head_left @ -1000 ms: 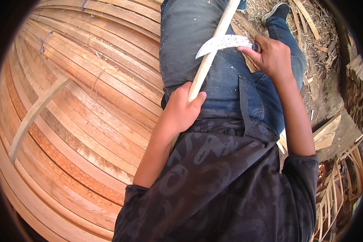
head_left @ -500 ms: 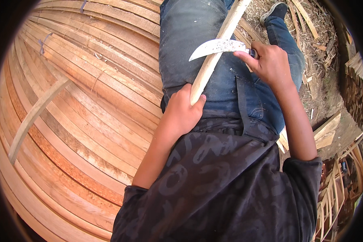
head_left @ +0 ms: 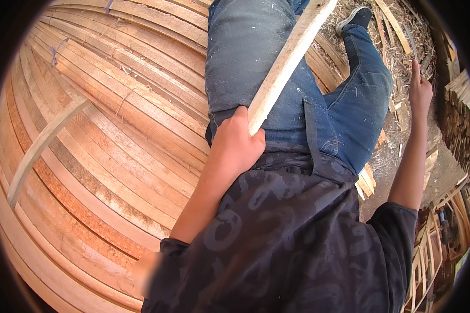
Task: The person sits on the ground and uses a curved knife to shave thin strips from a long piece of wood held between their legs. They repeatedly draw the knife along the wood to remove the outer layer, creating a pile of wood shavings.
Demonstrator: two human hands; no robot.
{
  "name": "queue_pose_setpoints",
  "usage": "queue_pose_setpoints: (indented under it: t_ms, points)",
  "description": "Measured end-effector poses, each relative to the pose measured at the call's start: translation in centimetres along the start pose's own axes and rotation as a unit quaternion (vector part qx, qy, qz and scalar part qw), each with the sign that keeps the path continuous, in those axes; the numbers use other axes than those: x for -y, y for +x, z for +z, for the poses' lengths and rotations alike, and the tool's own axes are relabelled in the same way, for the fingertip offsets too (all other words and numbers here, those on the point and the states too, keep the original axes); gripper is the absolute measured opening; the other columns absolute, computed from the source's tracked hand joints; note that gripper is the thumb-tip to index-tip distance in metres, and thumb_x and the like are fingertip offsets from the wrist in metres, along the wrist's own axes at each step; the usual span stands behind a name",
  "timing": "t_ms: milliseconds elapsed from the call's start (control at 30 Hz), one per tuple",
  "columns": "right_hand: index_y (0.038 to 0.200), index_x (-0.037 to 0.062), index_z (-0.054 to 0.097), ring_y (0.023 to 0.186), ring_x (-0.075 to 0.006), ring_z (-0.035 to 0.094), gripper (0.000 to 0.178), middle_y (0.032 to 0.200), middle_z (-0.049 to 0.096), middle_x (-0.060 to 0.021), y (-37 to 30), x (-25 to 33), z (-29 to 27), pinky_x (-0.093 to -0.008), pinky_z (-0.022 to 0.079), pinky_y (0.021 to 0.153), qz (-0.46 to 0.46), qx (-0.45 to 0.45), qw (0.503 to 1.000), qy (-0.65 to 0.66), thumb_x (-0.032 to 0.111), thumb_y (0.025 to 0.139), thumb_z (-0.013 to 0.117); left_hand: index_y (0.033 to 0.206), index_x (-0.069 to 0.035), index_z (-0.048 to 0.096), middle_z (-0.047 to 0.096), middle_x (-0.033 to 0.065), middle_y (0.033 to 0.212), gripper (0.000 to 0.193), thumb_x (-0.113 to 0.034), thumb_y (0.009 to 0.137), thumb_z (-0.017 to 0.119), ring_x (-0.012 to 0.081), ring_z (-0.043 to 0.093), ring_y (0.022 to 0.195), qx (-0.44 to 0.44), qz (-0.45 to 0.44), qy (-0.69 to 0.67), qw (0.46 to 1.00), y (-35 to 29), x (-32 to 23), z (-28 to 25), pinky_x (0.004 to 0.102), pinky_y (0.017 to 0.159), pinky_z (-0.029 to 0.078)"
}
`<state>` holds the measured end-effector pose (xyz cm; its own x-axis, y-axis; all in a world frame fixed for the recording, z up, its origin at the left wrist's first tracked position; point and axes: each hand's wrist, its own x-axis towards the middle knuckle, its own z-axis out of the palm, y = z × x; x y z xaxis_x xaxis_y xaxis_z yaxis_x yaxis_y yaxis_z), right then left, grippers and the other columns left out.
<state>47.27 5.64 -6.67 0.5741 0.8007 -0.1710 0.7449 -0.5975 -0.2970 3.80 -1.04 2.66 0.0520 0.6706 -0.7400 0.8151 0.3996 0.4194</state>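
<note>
Stick, just one, slants over the jeans toward the far side, and I see its near end gripped in the left hand, fingers closed round it. Far right, the right hand is curled about one knife, blade edge-on, handle hidden from me. On the left I count two ties on the planks and one curved slat.

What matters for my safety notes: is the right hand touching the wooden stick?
Apart: the head view shows jeans and ground between the right hand and the wooden stick.
</note>
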Motion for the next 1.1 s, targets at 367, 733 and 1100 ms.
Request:
queue_pose_setpoints:
  t_ms: [367,733,1100]
  points:
    - [0.058,0.0056,0.058,0.048,-0.0296,0.058,0.062,0.049,0.054,-0.0095,-14.7,13.4,3.8,-0.0373,0.047,0.048,-0.300,0.095,0.949,-0.005,0.066,0.075,0.062,0.085,0.008,0.049,0.060,0.0335,0.078,0.024,-0.013,0.076,0.059,0.0475,0.061,0.079,-0.031,0.012,0.044,0.998,0.0,0.0,0.5,0.0490,0.073,0.049]
    - [0.074,-0.0055,0.064,0.058,-0.0238,0.051,0.075,0.058,0.052,-0.0174,-0.8,1.4,0.9,-0.0358,0.044,0.062,-0.014,0.004,0.999,-0.035,0.067,0.084,0.049,0.085,0.006,0.047,0.061,0.0311,0.075,0.026,-0.013,0.075,0.061,0.0459,0.062,0.076,-0.029,0.007,0.045,0.999,-0.4,0.0,0.6,0.0494,0.070,0.050]
    - [0.061,0.0030,0.055,0.042,-0.0246,0.051,0.052,0.048,0.048,-0.0086,-15.8,9.8,4.8,-0.0357,0.041,0.045,-0.313,0.122,0.935,0.111,0.051,0.075,0.071,0.087,0.001,0.051,0.062,0.0262,0.074,0.031,-0.020,0.073,0.068,0.0440,0.062,0.073,-0.101,0.047,-0.030,0.993,-0.7,0.7,0.6,0.0468,0.065,0.049]
